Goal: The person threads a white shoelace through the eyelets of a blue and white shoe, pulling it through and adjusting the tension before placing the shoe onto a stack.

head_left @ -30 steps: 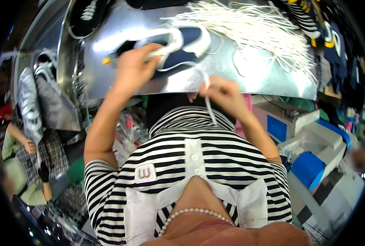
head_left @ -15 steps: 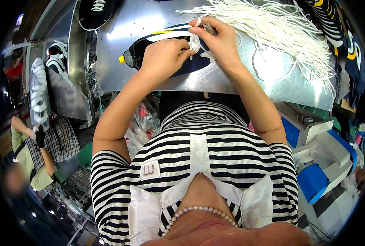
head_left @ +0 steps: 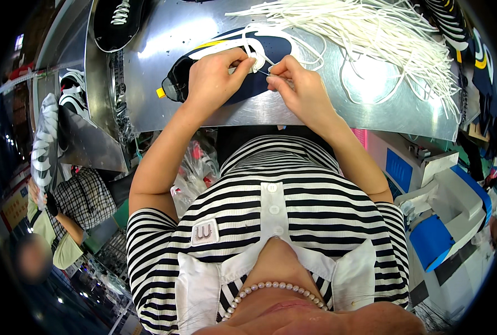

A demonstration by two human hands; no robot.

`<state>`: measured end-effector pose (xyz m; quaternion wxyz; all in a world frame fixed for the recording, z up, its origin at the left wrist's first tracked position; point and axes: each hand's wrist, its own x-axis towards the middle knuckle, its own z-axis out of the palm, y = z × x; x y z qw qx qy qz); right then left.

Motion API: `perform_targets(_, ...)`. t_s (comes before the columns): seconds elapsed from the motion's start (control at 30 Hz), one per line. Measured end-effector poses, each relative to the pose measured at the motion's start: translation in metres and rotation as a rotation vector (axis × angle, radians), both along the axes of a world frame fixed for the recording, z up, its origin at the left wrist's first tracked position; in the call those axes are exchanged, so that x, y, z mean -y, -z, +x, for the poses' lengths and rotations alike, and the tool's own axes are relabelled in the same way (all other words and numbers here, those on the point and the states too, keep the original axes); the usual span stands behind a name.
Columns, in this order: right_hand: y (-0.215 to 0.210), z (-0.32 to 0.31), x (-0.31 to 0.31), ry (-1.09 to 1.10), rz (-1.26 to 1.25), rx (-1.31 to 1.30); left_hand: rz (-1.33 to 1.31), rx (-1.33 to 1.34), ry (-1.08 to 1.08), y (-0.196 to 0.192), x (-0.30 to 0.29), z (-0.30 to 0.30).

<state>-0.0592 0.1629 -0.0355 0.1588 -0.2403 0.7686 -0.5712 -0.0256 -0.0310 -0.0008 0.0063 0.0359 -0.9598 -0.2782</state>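
A navy shoe upper (head_left: 276, 46) with white trim, a yellow stripe and a yellow tab (head_left: 160, 92) lies on its side on the metal table (head_left: 159, 114). My left hand (head_left: 218, 78) is closed over it, thumb and fingers pinching the white lacing edge. A white shoelace (head_left: 303, 46) runs from the eyelets and loops on the table to the right. My right hand (head_left: 300, 89) is closed on a hook tool, whose thin metal shaft (head_left: 263, 72) points at the lacing edge; the handle is hidden in my palm.
A large heap of white laces (head_left: 365, 39) spreads over the table's far right. At the far left lies a black laced shoe (head_left: 116, 25). More shoe parts (head_left: 480, 67) hang at right, beside a blue and white machine (head_left: 432, 240). A co-worker (head_left: 64, 234) is at left.
My right hand has come down nearer the lacing edge, and the tool's shaft now points at the shoe. The lace has loosened into a loop at the right. My left hand has barely moved.
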Motion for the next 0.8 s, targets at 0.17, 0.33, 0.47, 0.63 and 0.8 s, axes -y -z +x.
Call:
perform_targets(0.17, 0.002, -0.005, 0.004, 0.007, 0.154, -0.032, 0.026, 0.058, 0.027, -0.002, 0.002, -0.003)
perform_targets(0.33, -0.004, -0.006, 0.017, 0.016, 0.351, -0.201, 0.248, 0.085, 0.129, 0.004, 0.01, 0.004)
perform_targets(0.47, -0.002, -0.005, 0.038, 0.02, 0.383, -0.241, 0.289, -0.01, 0.122, 0.014, 0.009, 0.015)
perform_targets(0.63, -0.001, -0.004, 0.042, 0.082, 0.244, -0.223, 0.3, -0.033, 0.106, 0.013, 0.013, 0.024)
perform_targets(0.8, -0.014, 0.007, 0.052, 0.099, 0.387, -0.259, 0.175, -0.12, 0.143, 0.009, 0.008, 0.031)
